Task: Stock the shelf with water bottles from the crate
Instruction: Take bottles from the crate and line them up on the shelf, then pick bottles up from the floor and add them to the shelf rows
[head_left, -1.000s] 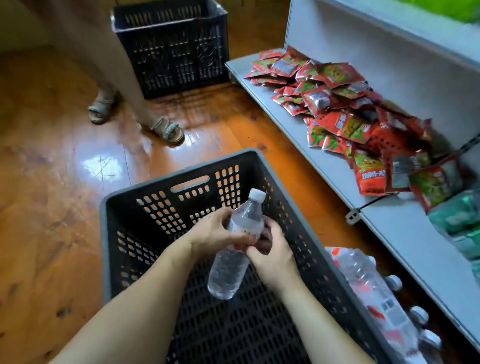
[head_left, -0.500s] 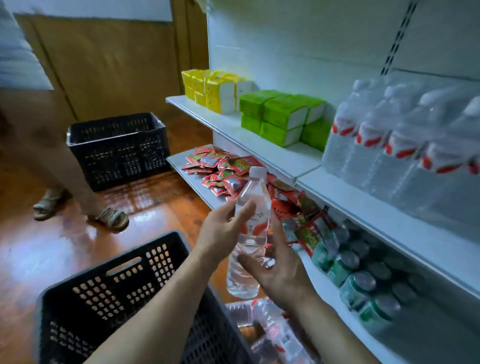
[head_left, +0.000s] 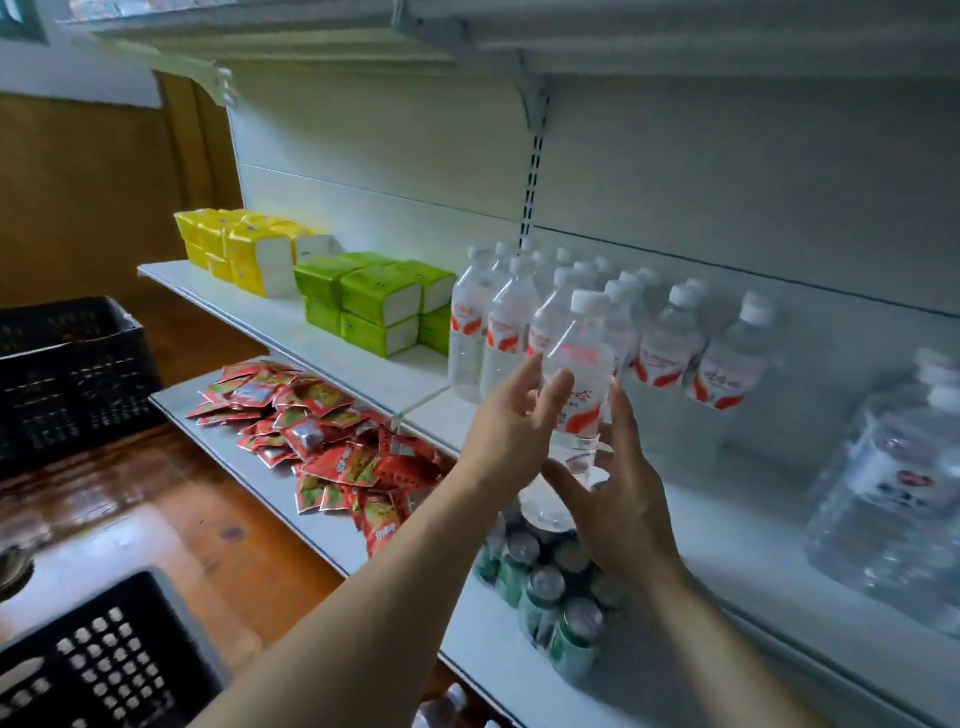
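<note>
Two bare hands carry one clear plastic water bottle with a white cap and red-orange label (head_left: 576, 374), upright, in the air in front of the white metal middle shelf (head_left: 332, 332). Left hand (head_left: 511, 415) grip: fingers loosely curved against the bottle's left side, fairly wide. Right hand (head_left: 618, 493) grip: fingers and thumb cup the lower body from beneath and the right. Bottle is near the row of matching stocked bottles (head_left: 498, 327), base not yet on the shelf.

Step in hand, by judgement: set it down next to the row. To do it well: keep it upright, aim for the bare shelf spot beside the front bottles, lower the base flat, label facing out, avoid knocking neighbours, then let go.

Black perforated plastic crate (head_left: 93, 660) sits bottom left, well apart. Green tissue packs (head_left: 374, 301) stand left of the row.
</note>
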